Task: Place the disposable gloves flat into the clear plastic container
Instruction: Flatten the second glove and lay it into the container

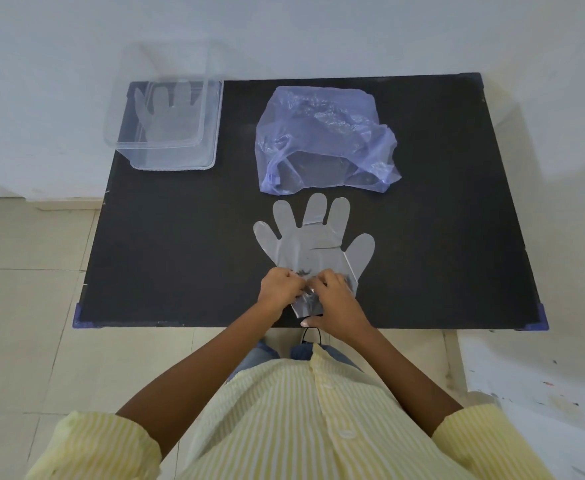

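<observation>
Both hands work the cuff of the disposable glove (313,244) lying flat on the black table (166,244); left hand (279,287) has fingers curled shut, pinching the cuff film; right hand (332,299) likewise curled on the cuff, thumb stretched toward the near table edge. Taking this glove as landmark: its fingers fan away from me, its cuff sits just inside the near edge; the blue plastic bag (322,140) lies just beyond its fingertips, close but apart as far as I can tell; the clear plastic container (211,133) stands well beyond and to the left, at the far left corner, one glove already flat in it (168,112).

Risks, as I judge them: film is thin and likely clings; a two-handed cuff pinch may let the fingers fold under or droop on lifting, so it lands creased, not flat; creases already show across the palm; I cannot tell whether one layer or two is pinched, so separating layers could balloon it; a draught from a quick carry could flip it.

Room: the path from the glove leftward and away to the container is bare table; the bag stays clear if I swing left first; the container overhangs the table's left edge slightly, so a downward push there might tip it; its open top is roomy.
</observation>
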